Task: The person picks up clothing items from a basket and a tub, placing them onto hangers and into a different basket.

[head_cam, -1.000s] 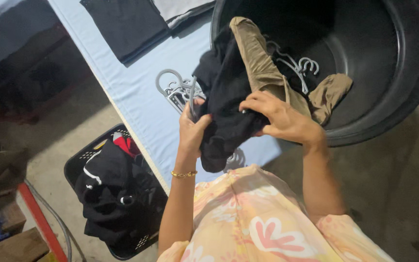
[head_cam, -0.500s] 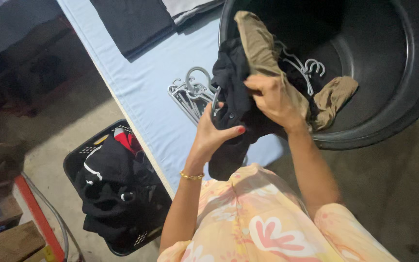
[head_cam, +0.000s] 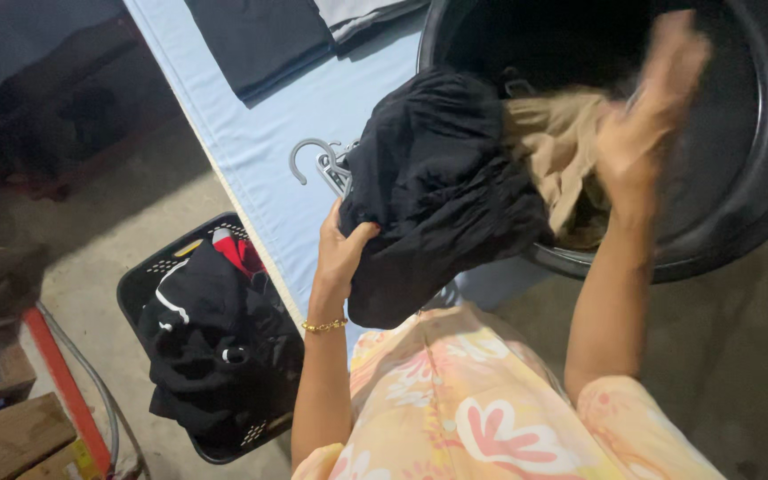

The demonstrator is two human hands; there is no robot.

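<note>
My left hand (head_cam: pixel 341 252) grips the lower left edge of a bunched black garment (head_cam: pixel 437 178) held over the pale blue table (head_cam: pixel 268 169). My right hand (head_cam: pixel 646 116) is raised and blurred over the big black tub (head_cam: pixel 757 178), right beside a tan garment (head_cam: pixel 562 142) that drapes over the tub's rim. Whether the right hand holds the tan cloth is unclear. Grey plastic hangers (head_cam: pixel 317 164) lie on the table, partly hidden behind the black garment.
Folded dark clothes (head_cam: pixel 260 40) and a folded grey piece (head_cam: pixel 362 13) lie at the table's far end. A black laundry basket (head_cam: pixel 211 338) with dark clothes stands on the concrete floor at left. Wooden boards (head_cam: pixel 11 436) and an orange bar (head_cam: pixel 64 382) lie nearby.
The black garment has been lifted and spread toward the left. My right hand has let go of it and swung up to the right over the tub.
</note>
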